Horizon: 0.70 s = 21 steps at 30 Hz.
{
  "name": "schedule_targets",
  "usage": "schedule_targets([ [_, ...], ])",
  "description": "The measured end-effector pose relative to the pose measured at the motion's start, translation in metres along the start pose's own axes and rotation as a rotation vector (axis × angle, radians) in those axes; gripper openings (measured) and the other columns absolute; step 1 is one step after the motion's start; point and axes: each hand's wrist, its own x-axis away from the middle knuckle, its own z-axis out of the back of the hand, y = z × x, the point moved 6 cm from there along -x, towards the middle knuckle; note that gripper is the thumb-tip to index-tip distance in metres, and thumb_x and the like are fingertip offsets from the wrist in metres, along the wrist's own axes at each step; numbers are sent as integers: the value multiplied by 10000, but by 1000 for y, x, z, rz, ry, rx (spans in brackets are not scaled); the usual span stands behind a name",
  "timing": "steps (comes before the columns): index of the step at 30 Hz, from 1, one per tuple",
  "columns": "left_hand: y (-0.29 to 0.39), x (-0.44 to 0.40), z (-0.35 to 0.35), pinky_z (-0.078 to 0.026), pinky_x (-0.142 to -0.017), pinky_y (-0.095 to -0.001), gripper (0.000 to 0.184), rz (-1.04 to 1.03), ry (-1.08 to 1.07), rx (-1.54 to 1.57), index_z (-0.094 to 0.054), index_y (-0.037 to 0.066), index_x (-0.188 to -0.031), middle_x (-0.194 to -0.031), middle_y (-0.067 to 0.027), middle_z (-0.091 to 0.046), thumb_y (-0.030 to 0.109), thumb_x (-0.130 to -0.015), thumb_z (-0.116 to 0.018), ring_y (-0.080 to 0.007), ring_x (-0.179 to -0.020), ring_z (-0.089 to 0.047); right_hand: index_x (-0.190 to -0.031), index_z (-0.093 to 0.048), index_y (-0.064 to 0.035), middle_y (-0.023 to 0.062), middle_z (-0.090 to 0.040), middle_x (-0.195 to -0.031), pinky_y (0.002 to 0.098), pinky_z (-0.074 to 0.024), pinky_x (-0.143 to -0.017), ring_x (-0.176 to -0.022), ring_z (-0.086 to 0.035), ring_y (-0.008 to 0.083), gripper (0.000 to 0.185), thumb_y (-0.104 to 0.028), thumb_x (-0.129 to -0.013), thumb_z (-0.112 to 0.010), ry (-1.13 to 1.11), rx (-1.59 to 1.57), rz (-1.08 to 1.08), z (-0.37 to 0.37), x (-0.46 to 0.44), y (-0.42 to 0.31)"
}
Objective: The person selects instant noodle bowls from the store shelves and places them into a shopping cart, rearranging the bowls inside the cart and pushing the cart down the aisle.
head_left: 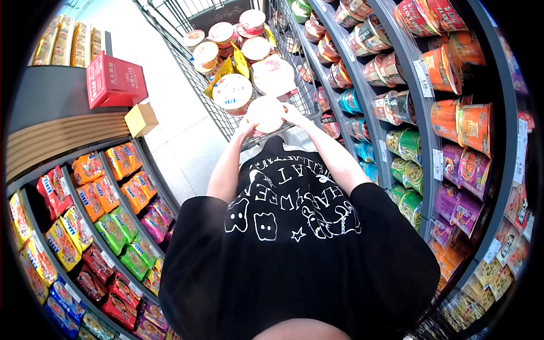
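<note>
Shelves (pixel 504 93) of bright cups (pixel 475 126) and packets (pixel 116 228) line both sides of me. Straight ahead stands the cart (pixel 224 19), loaded with lidded tubs (pixel 233 90). Over the cart's near end is the pale-topped bowl (pixel 265 113), between my hands: left grip (pixel 247 126) clamped on its left side, right grip (pixel 292 115) clamped on its right.

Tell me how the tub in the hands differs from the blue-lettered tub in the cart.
The held tub is between the left hand and right hand; the blue-lettered tub sits in the cart. The held tub's top looks pale and washed out; the blue-lettered tub's shows blue print. Both show round tops.
</note>
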Motion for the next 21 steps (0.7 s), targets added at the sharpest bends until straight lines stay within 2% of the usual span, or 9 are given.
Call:
schedule_targets([
  [2,-6,-2,-2,-497,-563,-373,444,-7,-39,-76,-297,153,-1170,-940,-132,-541,333,-810,-484,-238,-676,-587,-1065,-455,-1,158,-586,-860,330,-422,-775,-848,-562,261,404,-189,-717,-537,70,104,16,6,22,-14],
  [6,-23,-12,22,-403,-707,-374,459,84,-23,-4,-352,179,-1197,-1192,-42,-398,466,-842,-307,-190,-833,-525,-972,-508,-7,211,-555,-901,406,-413,-770,-881,-526,338,368,-272,-719,-533,16,420,14,6,39,-8],
  [9,-57,-54,58,-428,-604,-362,390,13,251,-449,-487,66,-1055,-935,-70,-547,368,-813,-438,-206,-764,-538,-1001,-459,-8,193,-547,-903,422,-380,-815,-896,-510,336,373,-243,-718,-521,2,468,26,3,54,-15],
  [11,-62,-66,52,-435,-672,-297,273,49,317,-506,-620,-4,-804,-766,-118,-613,247,-715,-558,-192,-748,-576,-1050,-432,-25,176,-535,-939,436,-338,-857,-938,-486,321,405,-236,-716,-522,-5,543,29,-4,58,-12],
  [12,-61,-70,47,-443,-691,-314,296,44,331,-539,-621,-15,-795,-792,-171,-605,256,-690,-561,-247,-791,-582,-1099,-404,-41,160,-523,-975,449,-297,-899,-981,-462,306,443,-228,-715,-522,-25,624,41,-9,61,-12],
  [13,-98,-128,62,-435,-730,-331,356,-79,265,-535,-610,-18,-823,-843,-204,-588,306,-678,-577,-292,-858,-563,-1195,-331,-90,123,-494,-1033,491,-206,-944,-1040,-414,284,551,-228,-704,-542,26,646,83,-11,71,-21],
  [17,-68,-102,46,-417,-772,-357,499,-22,375,-547,-576,-18,-906,-976,-210,-548,406,-645,-604,-312,-941,-518,-1289,-176,-141,99,-417,-1183,527,-129,-962,-1165,-300,270,750,-271,-689,-607,-161,860,39,-26,79,-20],
  [20,-96,-153,41,-438,-751,-296,448,-257,213,-1117,-542,60,-1044,-987,-79,-579,382,-733,-549,-172,-901,-547,-1300,-126,-132,96,-348,-1246,537,-92,-967,-1197,-253,268,798,-283,-685,-611,-211,850,-25,-29,83,-25],
  [21,-88,-144,37,-437,-754,-295,435,-234,217,-1060,-542,61,-1044,-990,-80,-578,373,-740,-541,-173,-902,-546,-1301,-118,-128,94,-329,-1260,541,-81,-967,-1204,-240,267,810,-284,-681,-615,-223,828,-34,-32,83,-26],
])
